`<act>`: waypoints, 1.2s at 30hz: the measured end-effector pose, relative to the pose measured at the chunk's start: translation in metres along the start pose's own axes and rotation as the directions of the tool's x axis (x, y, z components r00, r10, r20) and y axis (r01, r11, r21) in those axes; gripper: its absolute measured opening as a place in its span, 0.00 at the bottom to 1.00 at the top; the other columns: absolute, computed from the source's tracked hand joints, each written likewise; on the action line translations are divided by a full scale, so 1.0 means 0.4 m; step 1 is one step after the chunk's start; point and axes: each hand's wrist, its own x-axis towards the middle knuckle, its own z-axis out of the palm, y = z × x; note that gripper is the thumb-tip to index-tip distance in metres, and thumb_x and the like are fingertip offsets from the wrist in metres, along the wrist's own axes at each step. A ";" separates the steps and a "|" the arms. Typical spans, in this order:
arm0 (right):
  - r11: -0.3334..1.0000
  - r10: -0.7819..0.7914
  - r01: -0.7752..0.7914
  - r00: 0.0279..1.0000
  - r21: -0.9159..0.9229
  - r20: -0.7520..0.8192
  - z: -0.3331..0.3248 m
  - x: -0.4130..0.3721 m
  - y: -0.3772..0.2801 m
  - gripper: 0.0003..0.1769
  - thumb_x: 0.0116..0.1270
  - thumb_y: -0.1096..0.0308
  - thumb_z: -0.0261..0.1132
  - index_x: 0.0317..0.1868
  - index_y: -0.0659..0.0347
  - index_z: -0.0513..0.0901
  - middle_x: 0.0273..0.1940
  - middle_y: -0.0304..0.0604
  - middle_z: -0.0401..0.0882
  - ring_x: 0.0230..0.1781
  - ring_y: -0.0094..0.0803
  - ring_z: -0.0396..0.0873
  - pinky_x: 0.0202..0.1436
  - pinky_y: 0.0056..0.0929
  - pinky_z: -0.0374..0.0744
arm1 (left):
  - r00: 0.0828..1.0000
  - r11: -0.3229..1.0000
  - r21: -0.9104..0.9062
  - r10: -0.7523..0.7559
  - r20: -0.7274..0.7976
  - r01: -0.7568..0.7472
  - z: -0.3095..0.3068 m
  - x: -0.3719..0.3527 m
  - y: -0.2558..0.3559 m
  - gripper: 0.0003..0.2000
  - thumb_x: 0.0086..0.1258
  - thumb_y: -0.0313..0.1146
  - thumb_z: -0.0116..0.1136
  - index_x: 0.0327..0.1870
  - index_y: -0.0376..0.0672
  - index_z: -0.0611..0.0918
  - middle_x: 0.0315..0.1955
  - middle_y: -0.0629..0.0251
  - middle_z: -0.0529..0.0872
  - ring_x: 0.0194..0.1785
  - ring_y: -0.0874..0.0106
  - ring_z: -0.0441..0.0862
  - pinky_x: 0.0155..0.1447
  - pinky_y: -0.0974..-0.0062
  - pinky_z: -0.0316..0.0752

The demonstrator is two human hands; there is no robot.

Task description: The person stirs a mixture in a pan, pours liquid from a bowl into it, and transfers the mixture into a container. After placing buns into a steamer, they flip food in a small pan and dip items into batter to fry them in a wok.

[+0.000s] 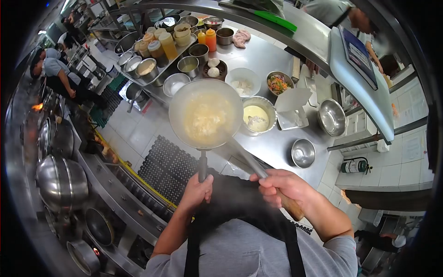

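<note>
My left hand (197, 190) is wrapped round the dark handle of a wide pan (177, 113), held up in front of me. Steam blurs the pale yellow and white food (208, 117) in it. Closed round the wooden end of a long metal utensil (249, 159) is my right hand (284, 187). The utensil's far end reaches the pan's right side, where steam hides its tip. Just right of the pan stand a pot of creamy yellow mixture (256, 116) and a translucent bowl with white pieces (243, 84).
On the steel counter are a bowl of cut vegetables (279, 84), an open white box (291, 108), metal bowls (303, 153) and sauce bottles (210, 40). Stoves with pans (62, 180) line the left. Other people (60, 74) stand at far left and upper right.
</note>
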 end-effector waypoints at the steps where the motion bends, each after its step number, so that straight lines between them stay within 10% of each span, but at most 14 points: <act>1: 0.992 -0.048 0.043 0.998 -0.117 -0.046 0.026 0.005 -0.005 0.22 0.80 0.70 0.63 0.68 0.71 0.74 0.29 0.34 0.73 0.20 0.26 0.74 0.23 0.28 0.76 | 0.999 0.999 0.047 0.024 0.026 -0.025 -0.024 0.009 0.014 0.14 0.88 0.42 0.58 0.42 0.43 0.73 0.18 0.71 0.73 0.18 0.77 0.71 0.22 0.72 0.72; 10: 0.735 -0.334 0.026 0.883 -0.678 -0.329 0.155 0.078 -0.050 0.20 0.77 0.68 0.64 0.63 0.72 0.78 0.32 0.37 0.79 0.22 0.22 0.79 0.26 0.28 0.79 | 0.990 0.992 0.124 -0.010 0.142 -0.007 -0.161 0.087 0.157 0.16 0.89 0.42 0.58 0.38 0.45 0.72 0.18 0.72 0.73 0.18 0.78 0.72 0.22 0.73 0.72; 19: 0.040 -0.643 -0.236 0.737 -0.971 -0.206 0.067 0.188 -0.075 0.19 0.79 0.70 0.58 0.66 0.68 0.73 0.29 0.60 0.85 0.29 0.49 0.90 0.31 0.49 0.85 | 0.988 0.992 0.119 0.033 0.151 -0.052 -0.170 0.183 0.205 0.15 0.88 0.41 0.59 0.39 0.44 0.73 0.18 0.71 0.75 0.18 0.78 0.73 0.21 0.72 0.72; 22: 0.186 -0.536 -0.143 0.814 -0.972 -0.222 0.069 0.203 -0.119 0.21 0.80 0.67 0.60 0.67 0.70 0.73 0.29 0.53 0.84 0.27 0.43 0.88 0.29 0.43 0.83 | 0.993 0.991 0.130 0.030 0.115 -0.045 -0.145 0.214 0.225 0.14 0.88 0.40 0.59 0.40 0.43 0.74 0.18 0.71 0.75 0.18 0.78 0.73 0.21 0.72 0.73; 25: 0.878 -0.145 0.012 0.959 -0.478 -0.243 0.079 0.208 -0.175 0.24 0.80 0.63 0.66 0.69 0.68 0.76 0.30 0.35 0.74 0.23 0.26 0.77 0.27 0.30 0.78 | 0.995 0.990 0.128 0.042 0.090 -0.053 -0.129 0.241 0.222 0.14 0.88 0.40 0.59 0.40 0.43 0.74 0.19 0.71 0.75 0.18 0.78 0.72 0.21 0.72 0.72; 29: 0.980 0.032 -0.036 0.999 0.197 0.024 0.033 0.193 -0.251 0.21 0.81 0.67 0.63 0.69 0.64 0.77 0.29 0.31 0.72 0.20 0.22 0.70 0.22 0.26 0.72 | 0.996 0.993 0.095 0.058 0.070 -0.064 -0.105 0.270 0.216 0.14 0.88 0.40 0.59 0.40 0.43 0.74 0.18 0.71 0.75 0.17 0.78 0.72 0.22 0.73 0.72; 36: 0.945 0.094 -0.146 0.979 0.294 0.183 0.018 0.170 -0.330 0.20 0.83 0.68 0.61 0.70 0.64 0.77 0.27 0.31 0.72 0.20 0.22 0.70 0.22 0.26 0.71 | 0.998 0.995 0.072 0.060 0.025 -0.061 -0.058 0.287 0.220 0.15 0.89 0.42 0.57 0.38 0.45 0.72 0.17 0.71 0.73 0.17 0.77 0.70 0.23 0.73 0.70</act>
